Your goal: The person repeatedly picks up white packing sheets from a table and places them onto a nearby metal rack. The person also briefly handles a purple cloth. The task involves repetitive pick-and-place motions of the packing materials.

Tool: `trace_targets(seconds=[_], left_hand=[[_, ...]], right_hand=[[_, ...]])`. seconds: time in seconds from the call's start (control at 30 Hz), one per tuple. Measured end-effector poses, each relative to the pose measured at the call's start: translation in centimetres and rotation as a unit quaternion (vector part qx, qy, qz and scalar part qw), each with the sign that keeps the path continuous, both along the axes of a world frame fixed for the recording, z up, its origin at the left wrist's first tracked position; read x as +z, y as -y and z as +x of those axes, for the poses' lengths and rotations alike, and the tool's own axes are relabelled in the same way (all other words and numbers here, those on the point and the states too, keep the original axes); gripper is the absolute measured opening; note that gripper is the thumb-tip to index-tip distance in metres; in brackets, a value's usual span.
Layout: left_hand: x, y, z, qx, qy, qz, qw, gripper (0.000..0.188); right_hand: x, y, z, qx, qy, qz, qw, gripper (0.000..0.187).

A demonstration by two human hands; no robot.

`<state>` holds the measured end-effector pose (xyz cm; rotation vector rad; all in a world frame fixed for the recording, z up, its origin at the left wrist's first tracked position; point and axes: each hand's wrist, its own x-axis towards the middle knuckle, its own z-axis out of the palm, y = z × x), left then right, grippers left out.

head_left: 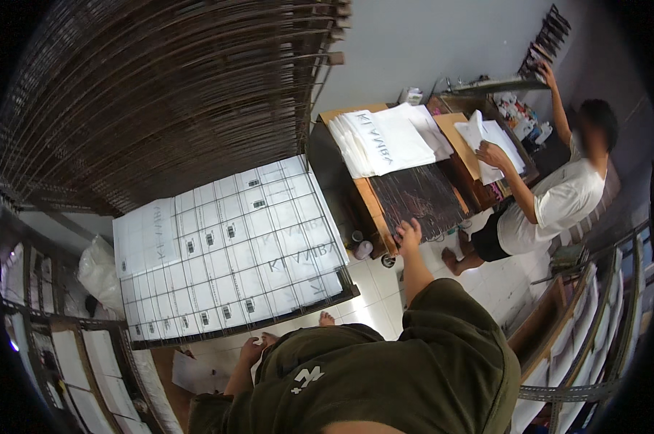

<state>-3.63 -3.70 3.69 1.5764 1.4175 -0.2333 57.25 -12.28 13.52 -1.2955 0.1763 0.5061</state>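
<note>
olive-green cloth shirt [406, 362] lies nearest. bare right hand [408, 233] has parted fingers beside a dark scratched board [417, 195]; bare left hand [252, 352]: cannot tell.

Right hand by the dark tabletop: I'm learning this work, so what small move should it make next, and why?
Perhaps reach forward to the stack of white sheets: the right hand appears to hold nothing, and the stack lies just beyond the dark tabletop surface beside it.

Soft, uneven light, glare on the tiled floor [374, 296], dim corners, fisheye-bent black-rimmed edges.
</note>
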Motion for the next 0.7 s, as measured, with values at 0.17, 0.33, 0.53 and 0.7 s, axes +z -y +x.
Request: trace_targets(seconds=[0.17,0.33,0.53,0.7], left_hand=[[2.3,0.7,-0.9,0.019,-0.053,-0.001,0.998,0.061],[2.5,1.5,-4.6,-0.031,-0.120,0.032,0.992,0.064],[-0.4,1.6,-7.8,0.079,-0.096,0.033,0.992,0.064],[2.0,3.3,-3.3,0.085,-0.053,0.030,0.995,0.062]], right_hand=[[2.0,0.8,4.1,-0.078,-0.027,0.075,0.994,0.073],[1.9,-0.4,5.5,-0.129,-0.063,0.215,0.966,0.078],[-5.6,-0.9,5.9,-0.092,-0.121,0.274,0.950,0.051],[-9.7,-2.0,4.5,-0.144,-0.178,0.294,0.928,0.041]])
